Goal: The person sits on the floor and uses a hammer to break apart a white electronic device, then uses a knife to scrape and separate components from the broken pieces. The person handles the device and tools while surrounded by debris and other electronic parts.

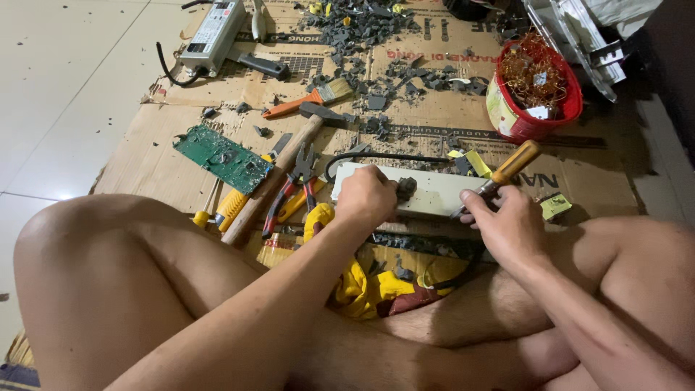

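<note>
Pinning a long white metal casing (434,194) flat on the cardboard sheet (145,163) between the knees, the left hand (365,195) had its fingers curled shut over the near edge, beside a dark lump of potting (406,187). The right hand (507,221) was clamped around a wooden-handled screwdriver (507,171), its tip at the casing. Judged stiff, fairly heavy and smooth-sided, the casing was best gripped across its width, clear of sharp edges.

A green circuit board (223,158) lies on the cardboard sheet (181,156), beside a wooden-handled hammer (279,170) and red-handled pliers (289,192). Farther back sit a paintbrush (308,99), grey broken bits (376,32) and a red bowl (532,94) of copper wire.
</note>
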